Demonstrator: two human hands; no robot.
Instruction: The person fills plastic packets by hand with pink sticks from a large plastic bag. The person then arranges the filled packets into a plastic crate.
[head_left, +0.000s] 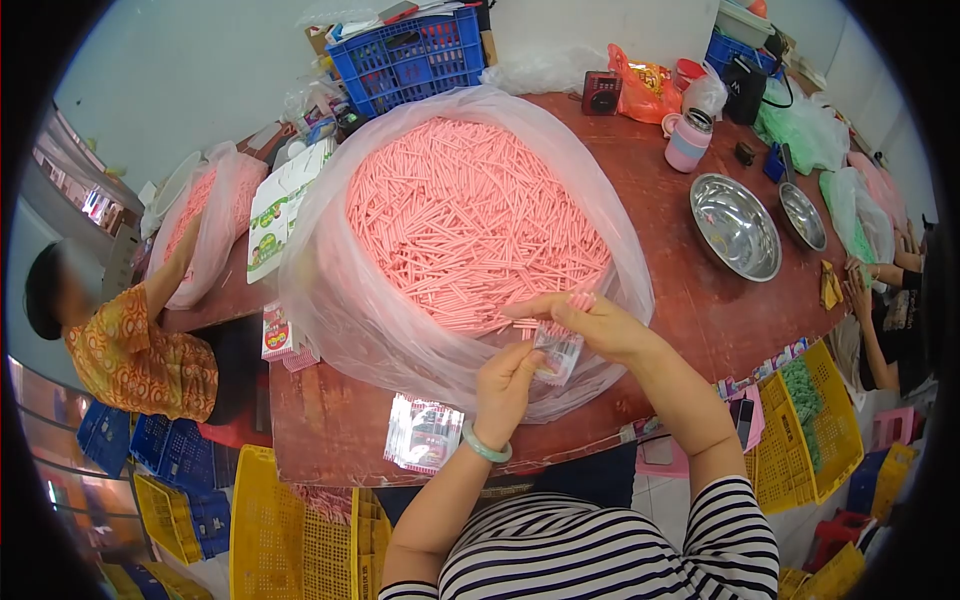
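Pink sticks [470,215] fill a large clear plastic bag [335,310] lying open on the red-brown table [350,420]. At its near edge, my left hand [507,388] pinches the left side of a small clear printed packet [557,354]. My right hand [590,322] is at the packet's upper right, its fingers closed round a few pink sticks at the mouth of the packet. A stack of flat printed packets [425,433] lies left of my left wrist, by the table's front edge.
Metal bowls [735,228], a pink bottle [688,140] and a radio [601,92] stand at the right. Small boxes [283,335] lie left of the bag. Yellow crates [290,530] are below the table. One person [145,345] sits left; another [895,320] is at the right.
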